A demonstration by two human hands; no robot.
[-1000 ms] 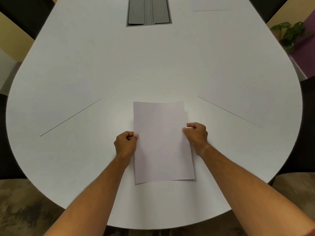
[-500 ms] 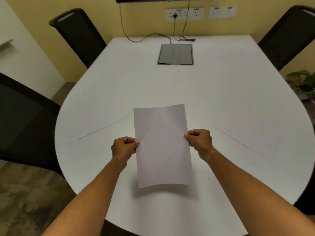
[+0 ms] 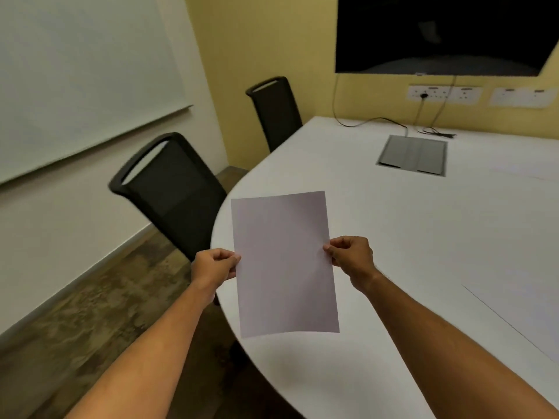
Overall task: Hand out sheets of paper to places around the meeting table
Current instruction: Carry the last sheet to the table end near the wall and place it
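I hold a white stack of paper sheets (image 3: 284, 264) upright in the air over the rounded left end of the white meeting table (image 3: 423, 237). My left hand (image 3: 216, 266) pinches its left edge. On the sheets' right edge my right hand (image 3: 349, 257) is closed in the same way. How many sheets are in the stack cannot be told. A sheet (image 3: 520, 300) lies flat on the table at the right, its edge showing as a thin line.
Two black chairs stand along the table's left side, a near chair (image 3: 169, 192) and a far chair (image 3: 276, 111). A grey cable box (image 3: 412, 155) is set into the tabletop. A dark screen (image 3: 444, 31) and wall sockets (image 3: 443, 93) are on the yellow wall, a whiteboard (image 3: 75, 77) at the left.
The sheets have risen off the table and are now held up in the air. My view has lifted and swung left, bringing the two left chairs and the whiteboard into sight.
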